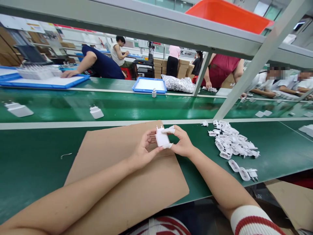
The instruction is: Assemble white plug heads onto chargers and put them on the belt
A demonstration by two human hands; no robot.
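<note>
Between both hands, above a brown cardboard sheet (137, 192), is a white plug adapter (162, 138) with its two pins pointing up. My left hand (146, 148) holds its left side, the thumb at the lower edge. My right hand (181, 141) grips the right side, with white coverings on thumb and index fingertips. Right of the cardboard, a pile of white plug parts (232, 140) lies on the green table (31, 156). A few more white parts (244, 173) lie nearer the table's front edge.
Beyond a pale rail (61, 124), a green belt (127, 109) carries white adapters (96, 112). Blue-edged trays (149, 85) and a bag of white parts (178, 83) stand farther back. A slanted metal post (254, 62) rises at the right, below an orange bin (227, 16). Several people work beyond.
</note>
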